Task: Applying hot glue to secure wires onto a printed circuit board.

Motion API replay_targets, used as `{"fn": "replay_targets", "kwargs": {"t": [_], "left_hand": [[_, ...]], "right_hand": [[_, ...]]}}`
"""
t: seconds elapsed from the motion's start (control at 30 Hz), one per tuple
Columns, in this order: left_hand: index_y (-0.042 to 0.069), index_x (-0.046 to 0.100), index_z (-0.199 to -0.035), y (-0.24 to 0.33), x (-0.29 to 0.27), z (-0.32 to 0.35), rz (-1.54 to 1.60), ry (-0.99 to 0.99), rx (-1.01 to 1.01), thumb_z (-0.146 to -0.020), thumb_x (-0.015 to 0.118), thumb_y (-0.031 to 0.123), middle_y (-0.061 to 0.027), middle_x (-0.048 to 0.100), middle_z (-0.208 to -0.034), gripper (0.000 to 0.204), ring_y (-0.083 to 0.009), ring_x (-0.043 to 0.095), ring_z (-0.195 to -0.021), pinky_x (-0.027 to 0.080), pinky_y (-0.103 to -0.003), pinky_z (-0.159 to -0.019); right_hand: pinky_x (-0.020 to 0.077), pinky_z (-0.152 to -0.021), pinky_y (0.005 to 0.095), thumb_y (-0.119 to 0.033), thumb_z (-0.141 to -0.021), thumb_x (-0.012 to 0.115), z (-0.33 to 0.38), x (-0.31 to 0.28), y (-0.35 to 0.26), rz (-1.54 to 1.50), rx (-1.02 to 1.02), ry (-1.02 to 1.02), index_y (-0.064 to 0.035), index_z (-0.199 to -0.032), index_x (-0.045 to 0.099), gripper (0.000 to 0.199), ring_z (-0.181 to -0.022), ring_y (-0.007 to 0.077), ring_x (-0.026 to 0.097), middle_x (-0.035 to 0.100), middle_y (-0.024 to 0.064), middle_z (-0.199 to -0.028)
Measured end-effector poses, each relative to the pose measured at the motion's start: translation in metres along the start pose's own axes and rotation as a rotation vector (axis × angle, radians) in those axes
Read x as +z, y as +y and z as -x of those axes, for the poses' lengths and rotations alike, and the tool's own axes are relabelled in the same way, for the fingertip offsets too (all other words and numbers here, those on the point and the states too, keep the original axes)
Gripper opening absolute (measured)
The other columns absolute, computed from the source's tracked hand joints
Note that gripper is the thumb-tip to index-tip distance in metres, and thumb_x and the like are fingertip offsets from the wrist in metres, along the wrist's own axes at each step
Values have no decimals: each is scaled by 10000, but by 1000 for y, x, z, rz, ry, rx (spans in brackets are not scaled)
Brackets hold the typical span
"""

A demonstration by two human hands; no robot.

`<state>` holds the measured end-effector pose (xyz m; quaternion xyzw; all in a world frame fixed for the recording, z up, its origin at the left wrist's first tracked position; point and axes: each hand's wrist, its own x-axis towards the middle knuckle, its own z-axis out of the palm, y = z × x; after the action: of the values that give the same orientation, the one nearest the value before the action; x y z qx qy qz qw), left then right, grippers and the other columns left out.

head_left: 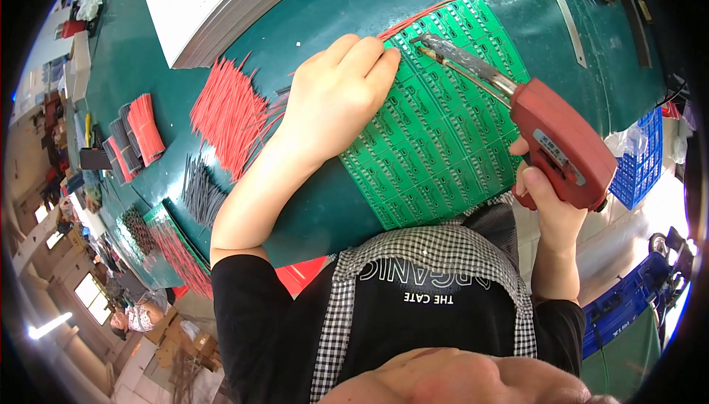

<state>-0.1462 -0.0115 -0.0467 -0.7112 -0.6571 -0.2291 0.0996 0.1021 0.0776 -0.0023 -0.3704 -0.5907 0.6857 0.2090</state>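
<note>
The left hand lay curled on the green circuit panel, pinching red wires. The right hand gripped the soldering gun, whose hot tip, so near those fingers, risked burning them.

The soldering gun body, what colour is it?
Red, with a metal barrel; the head view shows the soldering gun in the right hand.

Bright, even light fills the scene, with a soft sheen on the green desk beyond the left grip. Windows glare white at the lower left. Shadows are faint. Fisheye bending curves edges, black corners frame the view, and the rim blurs.
</note>
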Motion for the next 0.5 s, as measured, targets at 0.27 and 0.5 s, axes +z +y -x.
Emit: {"fn": "replay_targets", "kwargs": {"t": [0.27,0.5], "left_hand": [[43,620,-867,3,-2,-4,23,-116,-75,-616,601,9,-46,580,-823,254,-196,581,-711,487,-288,-572],[43,619,-865,3,-2,-5,34,-105,-73,-616,602,13,-46,580,-825,251,-198,583,-715,488,-291,-571]], "right_hand": [[444,-599,234,-59,-765,661,0,4,0,69,-14,15,23,-1129,506,405,-703,122,543,601,103,-908],[401,-495,221,-125,-777,653,-1,5,2,151,-33,23,53,-1149,468,452,-554,113,496,563,107,-805]]}}
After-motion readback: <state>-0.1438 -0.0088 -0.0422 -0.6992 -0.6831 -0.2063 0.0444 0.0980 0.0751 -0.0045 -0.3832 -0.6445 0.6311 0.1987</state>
